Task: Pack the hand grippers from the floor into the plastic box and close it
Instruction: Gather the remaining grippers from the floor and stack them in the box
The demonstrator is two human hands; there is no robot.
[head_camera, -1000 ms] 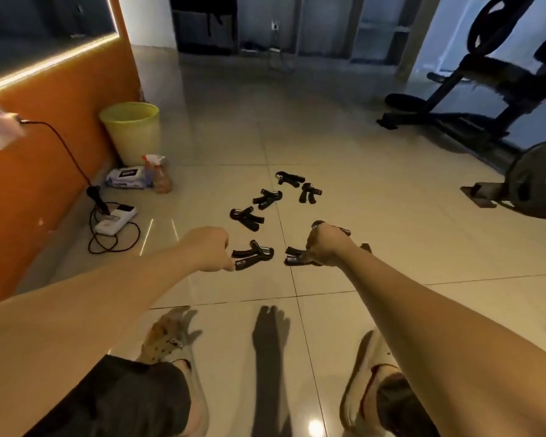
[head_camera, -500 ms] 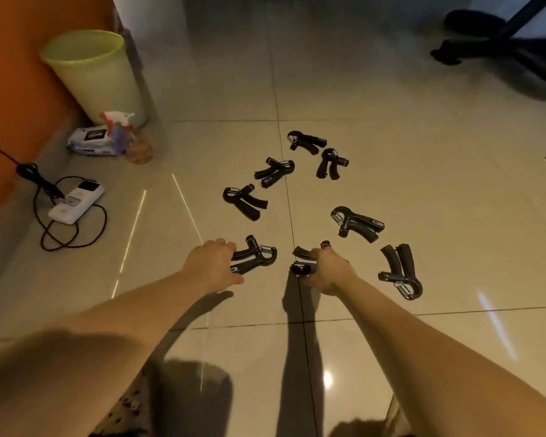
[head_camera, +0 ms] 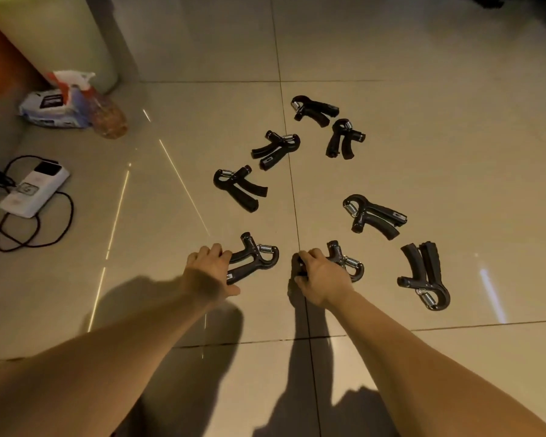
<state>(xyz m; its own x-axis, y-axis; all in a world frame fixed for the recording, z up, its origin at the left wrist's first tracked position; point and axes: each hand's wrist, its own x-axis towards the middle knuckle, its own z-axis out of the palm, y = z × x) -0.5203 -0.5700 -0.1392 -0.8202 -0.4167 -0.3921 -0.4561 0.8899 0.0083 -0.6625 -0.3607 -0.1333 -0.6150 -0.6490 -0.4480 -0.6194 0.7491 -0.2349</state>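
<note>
Hand grippers (head_camera: 259, 262) in left hand (head_camera: 207, 269), right hand (head_camera: 320, 277)

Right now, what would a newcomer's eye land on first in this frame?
At centre, the left hand grips the near-left gripper and the right hand grips the near-right gripper. Six more black grippers lie scattered on the tiles beyond and to the right. A white power strip and a pale bin sit at the left.

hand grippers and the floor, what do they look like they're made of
Hand grippers: probably matte black plastic, perhaps rubber-coated handles, judging by the dull surface; each has a shiny coiled metal spring. Floor: glossy glazed tile, going by the grout lines and sharp light reflections.
</note>
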